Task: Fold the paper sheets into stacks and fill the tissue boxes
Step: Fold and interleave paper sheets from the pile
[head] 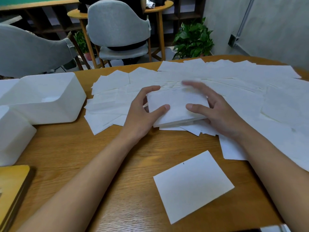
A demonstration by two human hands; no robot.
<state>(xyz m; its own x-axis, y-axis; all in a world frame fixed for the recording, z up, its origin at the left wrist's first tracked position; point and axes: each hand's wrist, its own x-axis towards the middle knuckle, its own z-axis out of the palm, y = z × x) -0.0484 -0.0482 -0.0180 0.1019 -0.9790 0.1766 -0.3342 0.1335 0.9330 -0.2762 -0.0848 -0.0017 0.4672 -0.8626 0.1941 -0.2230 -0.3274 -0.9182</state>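
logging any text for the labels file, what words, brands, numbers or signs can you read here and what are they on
None: no readable text appears anywhere in this view.
Folded stack held by the left hand and right hand: blank.
Single sheet near the table edge: only a tiny dark speck, not writing.
White tissue box: plain, no label visible.
Yellow-brown object at lower left: blurred, no marking to read.

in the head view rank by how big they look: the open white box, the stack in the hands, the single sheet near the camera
1. open white box
2. single sheet, though it lies nearest the camera, which may inflate it
3. stack, partly covered by the left hand and right hand
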